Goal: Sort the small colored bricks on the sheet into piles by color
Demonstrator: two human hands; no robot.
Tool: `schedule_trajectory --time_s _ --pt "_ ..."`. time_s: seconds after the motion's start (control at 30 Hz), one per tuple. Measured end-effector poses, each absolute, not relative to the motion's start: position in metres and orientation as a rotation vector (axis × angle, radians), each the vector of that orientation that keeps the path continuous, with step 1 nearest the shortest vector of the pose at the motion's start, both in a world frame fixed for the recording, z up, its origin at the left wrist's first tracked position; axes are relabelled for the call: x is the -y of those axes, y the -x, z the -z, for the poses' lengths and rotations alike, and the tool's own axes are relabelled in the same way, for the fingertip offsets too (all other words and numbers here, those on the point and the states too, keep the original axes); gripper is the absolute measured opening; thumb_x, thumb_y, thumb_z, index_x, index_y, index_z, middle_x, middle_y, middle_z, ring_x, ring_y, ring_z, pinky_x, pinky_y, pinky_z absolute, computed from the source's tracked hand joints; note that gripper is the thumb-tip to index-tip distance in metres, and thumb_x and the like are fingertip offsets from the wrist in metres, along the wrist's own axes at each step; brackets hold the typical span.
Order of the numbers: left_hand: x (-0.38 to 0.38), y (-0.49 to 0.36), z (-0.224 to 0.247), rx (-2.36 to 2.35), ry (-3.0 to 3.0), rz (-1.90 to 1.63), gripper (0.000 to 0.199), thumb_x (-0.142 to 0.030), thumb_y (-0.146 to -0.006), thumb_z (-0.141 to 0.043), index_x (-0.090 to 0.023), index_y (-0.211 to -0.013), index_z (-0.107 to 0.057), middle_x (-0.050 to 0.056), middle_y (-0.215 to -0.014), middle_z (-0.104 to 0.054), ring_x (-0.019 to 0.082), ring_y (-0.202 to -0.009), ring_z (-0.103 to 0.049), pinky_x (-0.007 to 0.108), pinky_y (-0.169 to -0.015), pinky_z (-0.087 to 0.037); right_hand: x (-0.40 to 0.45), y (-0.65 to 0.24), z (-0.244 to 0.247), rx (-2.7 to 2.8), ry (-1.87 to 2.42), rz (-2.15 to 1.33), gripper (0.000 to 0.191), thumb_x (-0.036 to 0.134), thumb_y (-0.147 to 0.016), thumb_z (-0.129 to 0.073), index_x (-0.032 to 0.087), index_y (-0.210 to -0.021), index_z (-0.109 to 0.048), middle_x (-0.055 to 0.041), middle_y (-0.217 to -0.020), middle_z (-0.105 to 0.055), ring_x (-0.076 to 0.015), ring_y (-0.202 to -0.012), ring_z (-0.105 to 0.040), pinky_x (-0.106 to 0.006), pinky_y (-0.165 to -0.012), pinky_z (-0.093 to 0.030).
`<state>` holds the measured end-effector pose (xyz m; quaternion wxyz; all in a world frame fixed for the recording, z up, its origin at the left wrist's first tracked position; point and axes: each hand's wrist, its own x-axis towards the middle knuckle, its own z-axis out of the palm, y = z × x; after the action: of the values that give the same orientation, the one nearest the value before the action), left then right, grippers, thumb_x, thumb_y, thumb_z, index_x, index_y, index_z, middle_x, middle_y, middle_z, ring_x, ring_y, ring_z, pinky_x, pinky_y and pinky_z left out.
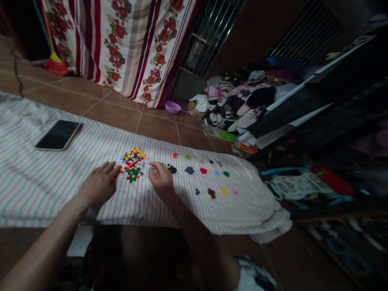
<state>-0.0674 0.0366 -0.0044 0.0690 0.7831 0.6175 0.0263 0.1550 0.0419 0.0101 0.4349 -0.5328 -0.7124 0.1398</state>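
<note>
My left hand [100,182] lies flat on the striped cloth, fingers stretched out, the tips at the left edge of a mixed pile of small coloured pieces [133,165]. To the right of that pile, my right hand [161,178] is closed in a pinch, with a small light blue piece [150,167] at its fingertips. Sorted by colour, little heaps spread beyond it: black pieces [172,169], grey pieces [189,170], red pieces [203,171], brown pieces [211,193], yellow pieces [223,191] and several others. The exact shape of the pieces is too small to make out.
A phone [59,135] rests on the striped cloth [24,178] at the left. Behind, on the tiled floor, are a purple basin [173,107], a floral curtain [121,48] and a red broom [56,64]. Heaped clothes [239,97] and a cluttered shelf [303,186] stand right.
</note>
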Motion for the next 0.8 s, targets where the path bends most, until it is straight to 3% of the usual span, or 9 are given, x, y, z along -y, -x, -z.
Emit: schedule_trajectory --time_s 0.33,0.5,0.8 --pt "-0.044 0.077 0.020 -1.820 -2.435 -0.171 0.054 -0.030 -0.092 -0.028 -0.012 -0.138 -0.049 0.015 -0.148 -0.047 0.028 -0.140 -0.040 0.043 -0.114 -0.034 -0.036 -0.335 -0.033 1.448 1.740 -0.252 0.027 0.035 -0.072 -0.054 0.019 -0.089 -0.068 -0.0009 -0.071 -0.064 -0.0165 -0.066 -0.058 -0.030 -0.069 -0.049" --pt "-0.043 0.074 0.018 -1.857 -2.427 -0.202 0.052 -0.031 -0.092 -0.029 -0.015 -0.137 -0.050 0.012 -0.146 -0.051 0.026 -0.137 -0.044 0.041 -0.114 -0.036 -0.031 -0.423 -0.034 1.261 2.086 -0.069 0.023 0.029 -0.069 -0.054 0.019 -0.085 -0.067 -0.0032 -0.074 -0.066 -0.0193 -0.075 -0.062 -0.032 -0.077 -0.049" --pt "-0.044 0.075 0.016 -1.862 -2.390 -0.239 0.047 -0.030 -0.090 -0.036 -0.021 -0.133 -0.054 0.007 -0.142 -0.056 0.024 -0.137 -0.045 0.041 -0.113 -0.039 -0.044 -0.467 -0.019 1.192 2.288 -0.032 0.019 0.024 -0.068 -0.053 0.021 -0.077 -0.069 -0.0052 -0.075 -0.070 -0.0229 -0.077 -0.065 -0.034 -0.075 -0.049"
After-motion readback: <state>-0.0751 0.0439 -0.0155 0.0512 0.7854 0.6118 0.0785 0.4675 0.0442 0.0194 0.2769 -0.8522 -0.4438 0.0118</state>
